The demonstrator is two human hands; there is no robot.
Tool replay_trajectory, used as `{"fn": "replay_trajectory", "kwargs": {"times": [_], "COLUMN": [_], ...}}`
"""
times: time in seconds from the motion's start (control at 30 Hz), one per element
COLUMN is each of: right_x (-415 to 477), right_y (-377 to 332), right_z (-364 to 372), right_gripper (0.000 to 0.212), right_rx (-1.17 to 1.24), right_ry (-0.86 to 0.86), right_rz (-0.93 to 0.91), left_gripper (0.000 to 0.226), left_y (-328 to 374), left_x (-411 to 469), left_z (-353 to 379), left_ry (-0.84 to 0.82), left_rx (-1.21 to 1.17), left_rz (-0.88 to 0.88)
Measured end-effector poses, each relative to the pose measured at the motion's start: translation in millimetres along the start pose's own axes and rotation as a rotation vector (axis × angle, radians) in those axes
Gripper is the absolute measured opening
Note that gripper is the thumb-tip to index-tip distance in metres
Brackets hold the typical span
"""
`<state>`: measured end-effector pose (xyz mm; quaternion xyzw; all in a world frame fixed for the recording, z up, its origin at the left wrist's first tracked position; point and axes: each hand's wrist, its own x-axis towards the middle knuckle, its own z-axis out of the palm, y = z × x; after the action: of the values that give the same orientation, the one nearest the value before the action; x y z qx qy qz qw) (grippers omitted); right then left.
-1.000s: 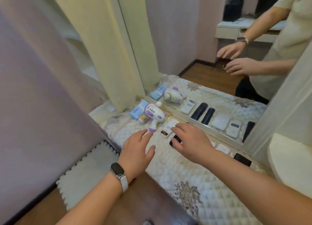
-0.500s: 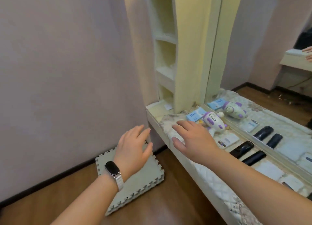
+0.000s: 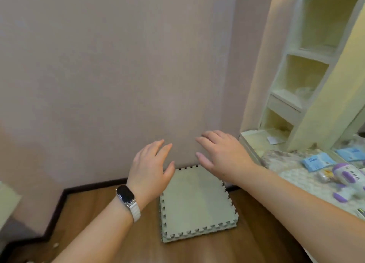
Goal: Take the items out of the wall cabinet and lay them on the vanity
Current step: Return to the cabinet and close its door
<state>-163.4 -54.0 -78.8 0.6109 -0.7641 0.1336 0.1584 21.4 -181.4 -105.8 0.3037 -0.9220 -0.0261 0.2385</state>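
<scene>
My left hand [image 3: 151, 170] and my right hand [image 3: 221, 154] hover open and empty in front of the pink wall, above the floor, left of the vanity. The cream wall cabinet [image 3: 308, 65] with open shelves rises at the right; something pale and crumpled lies on a middle shelf [image 3: 303, 90]. On the quilted vanity top [image 3: 292, 175] lie a blue packet [image 3: 317, 161] and a white-and-purple toy gun [image 3: 349, 181]. A white paper slip [image 3: 274, 139] rests at the cabinet's foot.
A stack of grey foam puzzle mats [image 3: 197, 205] lies on the wooden floor against the wall, below my hands. A mirror [image 3: 353, 144] stands behind the vanity at the right edge. A dark skirting board runs along the wall's base.
The view has swung left, away from the vanity toward the wall. Both hands came off the vanity top and now hang in the air over the foam mats, still empty.
</scene>
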Motion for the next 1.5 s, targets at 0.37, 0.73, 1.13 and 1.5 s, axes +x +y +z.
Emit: {"fn": "replay_trajectory", "kwargs": {"times": [0.37, 0.73, 1.13, 1.5], "right_x": [115, 274, 367, 418], "right_y": [-84, -113, -223, -383], "right_z": [63, 104, 118, 138], "right_gripper": [0.049, 0.047, 0.050, 0.047], "right_rx": [0.172, 0.396, 0.588, 0.587], "right_ry": [0.008, 0.056, 0.091, 0.133], "right_rz": [-0.287, -0.628, -0.995, -1.110], "left_gripper": [0.048, 0.050, 0.050, 0.048], "left_y": [-108, -168, -205, -356], "left_x": [-8, 53, 26, -18], "left_z": [-32, -52, -111, -156], "left_ry": [0.045, 0.119, 0.199, 0.305], "left_rx": [0.138, 0.364, 0.594, 0.634], "left_rz": [-0.290, -0.594, -0.969, -1.006]}}
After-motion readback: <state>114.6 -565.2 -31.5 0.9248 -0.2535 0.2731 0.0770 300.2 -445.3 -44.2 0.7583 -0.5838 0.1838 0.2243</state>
